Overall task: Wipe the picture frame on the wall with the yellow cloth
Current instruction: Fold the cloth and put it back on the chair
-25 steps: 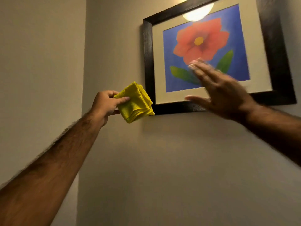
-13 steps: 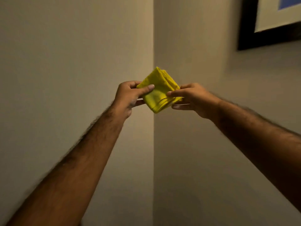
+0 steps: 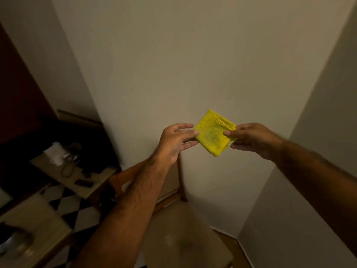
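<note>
The folded yellow cloth (image 3: 213, 133) is held in the air in front of a bare beige wall. My left hand (image 3: 174, 142) pinches its left corner between thumb and fingertips. My right hand (image 3: 253, 139) grips its right edge, thumb on top and fingers beneath. The cloth's face shows a darker smudge near its middle. The picture frame is out of view.
A wooden chair (image 3: 179, 192) with a pale seat stands below my arms against the wall. At left is a low table (image 3: 96, 182) with a cable and small items, over a black-and-white checkered floor (image 3: 71, 206). A wall corner (image 3: 286, 144) runs down at right.
The view has dropped from the picture frame to the chair and floor. My right hand came off the picture and took the cloth's right edge; both hands now hold it lower down.
</note>
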